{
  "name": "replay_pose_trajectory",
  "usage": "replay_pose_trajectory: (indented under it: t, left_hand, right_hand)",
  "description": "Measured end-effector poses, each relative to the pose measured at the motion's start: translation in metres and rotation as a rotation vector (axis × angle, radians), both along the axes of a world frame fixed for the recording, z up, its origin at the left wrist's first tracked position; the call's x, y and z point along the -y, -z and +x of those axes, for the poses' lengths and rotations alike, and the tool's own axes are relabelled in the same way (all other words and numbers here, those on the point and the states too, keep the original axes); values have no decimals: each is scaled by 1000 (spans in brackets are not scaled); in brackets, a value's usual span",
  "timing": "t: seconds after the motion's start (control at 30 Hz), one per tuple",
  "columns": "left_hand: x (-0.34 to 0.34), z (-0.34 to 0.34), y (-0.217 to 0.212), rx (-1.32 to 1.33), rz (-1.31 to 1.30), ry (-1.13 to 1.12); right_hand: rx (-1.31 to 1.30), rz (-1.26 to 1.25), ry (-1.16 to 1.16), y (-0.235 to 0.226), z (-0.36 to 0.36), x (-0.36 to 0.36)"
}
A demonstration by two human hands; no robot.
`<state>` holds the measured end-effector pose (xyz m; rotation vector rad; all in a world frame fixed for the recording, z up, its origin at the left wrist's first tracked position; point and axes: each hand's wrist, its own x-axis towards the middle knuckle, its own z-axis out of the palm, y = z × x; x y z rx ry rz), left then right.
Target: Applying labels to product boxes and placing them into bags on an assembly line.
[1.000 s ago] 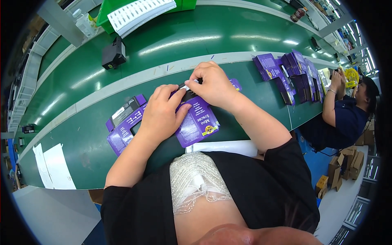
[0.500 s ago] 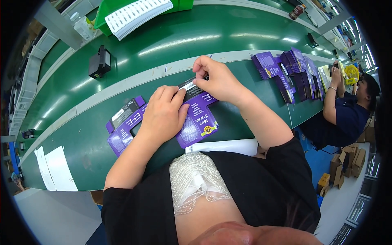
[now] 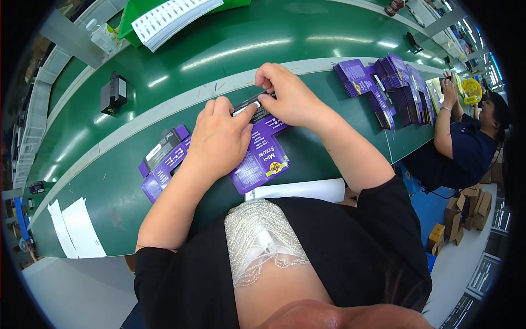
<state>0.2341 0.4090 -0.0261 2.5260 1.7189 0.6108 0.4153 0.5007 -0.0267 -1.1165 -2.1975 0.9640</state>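
Observation:
A flat, unfolded purple carton [image 3: 258,159] with a black panel lies on the green table in front of me. My left hand [image 3: 222,134] holds it down, fingers bent over the left end of the black panel. At that panel's right end, my right hand [image 3: 290,97] has its fingers curled in, the thumb pressing on the panel. Between the two hands shows a small white label [image 3: 256,104], partly covered by fingers. Left of my left forearm lies a second flat purple carton [image 3: 159,178], its black panel bearing a white label.
Stacks of purple cartons [image 3: 397,82] stand to the right, near a co-worker [image 3: 466,137]. White label sheets [image 3: 175,22] rest on a green bin [image 3: 129,27]. A black box [image 3: 113,94] sits far left; white sheets [image 3: 82,227] lie near left. A white paper [image 3: 301,191] lies before me.
My view has shifted slightly. Both hands stay at the black panel; my left fingers are more bent, and less of the white label shows between the hands.

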Motion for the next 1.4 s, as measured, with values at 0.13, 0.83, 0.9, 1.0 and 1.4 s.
replay_pose_trajectory:
  t: [0.13,0.83,0.9,1.0,1.4]
  left_hand:
    - [-8,-1,-2,7,-33,17]
    - [70,-10,-80,949,-436,-185]
    - [80,-11,-84,1015,-421,-167]
    - [98,-23,-93,1055,-557,-118]
    - [148,-186,-69,1147,-251,-495]
  right_hand:
    - [78,68,-175,-15,22,4]
    - [138,770,-335,-103,33,108]
    - [133,816,-327,-108,33,120]
    - [88,733,-351,-111,36,132]
    - [50,601,-111,-93,70,196]
